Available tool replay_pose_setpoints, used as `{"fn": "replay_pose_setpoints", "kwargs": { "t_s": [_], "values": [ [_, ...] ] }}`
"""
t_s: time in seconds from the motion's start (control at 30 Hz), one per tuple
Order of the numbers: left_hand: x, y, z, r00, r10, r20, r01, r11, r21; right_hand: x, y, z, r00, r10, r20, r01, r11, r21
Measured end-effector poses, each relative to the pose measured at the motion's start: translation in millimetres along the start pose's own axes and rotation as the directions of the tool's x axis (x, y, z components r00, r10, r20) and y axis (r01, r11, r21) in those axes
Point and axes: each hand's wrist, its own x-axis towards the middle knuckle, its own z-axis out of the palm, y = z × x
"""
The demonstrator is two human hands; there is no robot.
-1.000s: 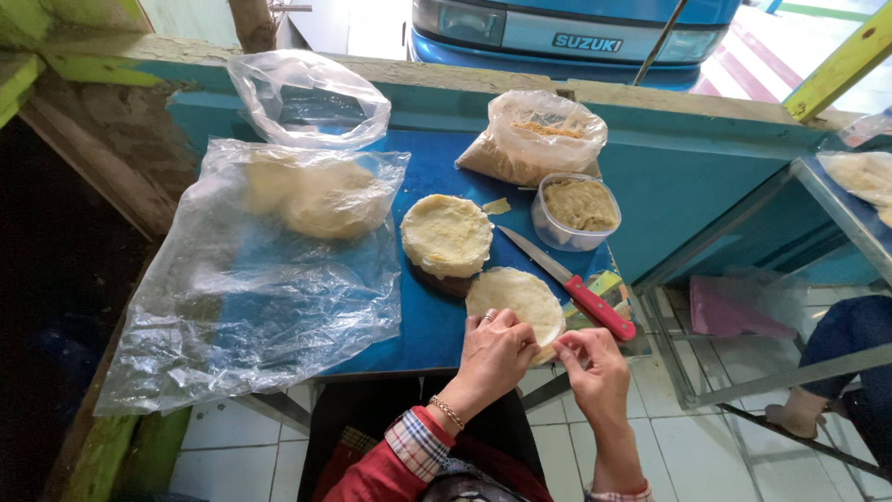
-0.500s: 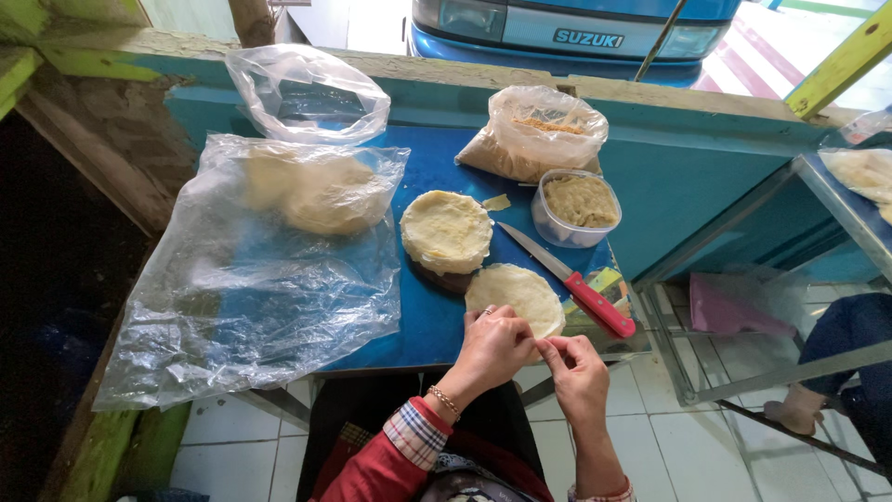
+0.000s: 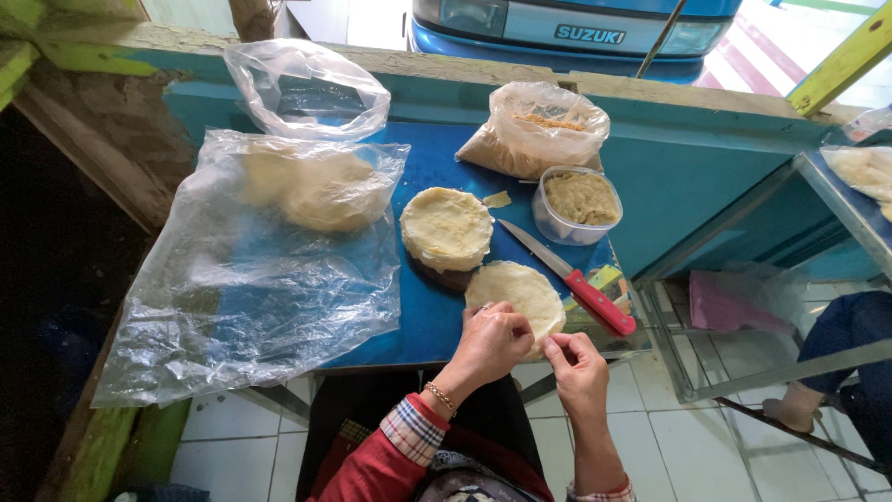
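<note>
While both hands pinch its near rim, left hand [image 3: 492, 342] and right hand [image 3: 574, 364] fingers closed, the pale round dough disc [image 3: 520, 290] looks half-crimped; stacked pale dough rounds [image 3: 447, 228] wait untouched.

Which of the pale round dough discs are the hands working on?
The flat disc at the table's near edge, beside the red-handled knife; both hands pinch its rim. The thicker stack behind it lies untouched.
</note>
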Motion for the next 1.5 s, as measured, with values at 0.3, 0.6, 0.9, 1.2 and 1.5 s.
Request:
{"fn": "replay_pose_setpoints", "kwargs": {
  "t_s": [0.3, 0.6, 0.9, 1.2, 1.5],
  "values": [
    [1, 9, -3, 0.976, 0.093, -0.195, -0.074, 0.992, 0.102, -4, 0, 4, 0.993, -0.109, -0.053, 0.097, 0.977, -0.188],
    [-1, 10, -8, 0.99, 0.128, -0.057, -0.12, 0.985, 0.125, -4, 2, -1, 0.998, -0.068, -0.017, 0.068, 0.998, -0.01],
    [16, -2, -12, 0.99, 0.007, -0.143, -0.027, 0.99, -0.141, -6, -17, 1, 0.989, -0.145, -0.017, 0.134, 0.951, -0.28],
    [20, -6, -29, 0.968, -0.235, -0.091, 0.194, 0.925, -0.326, -2, -27, -4, 0.989, -0.143, 0.028, 0.143, 0.915, -0.377],
    [39, -8, -39, 0.968, -0.2, -0.151, 0.139, 0.929, -0.342, 6, -27, -11, 0.988, -0.111, 0.106, 0.147, 0.886, -0.439]
  ]
}}
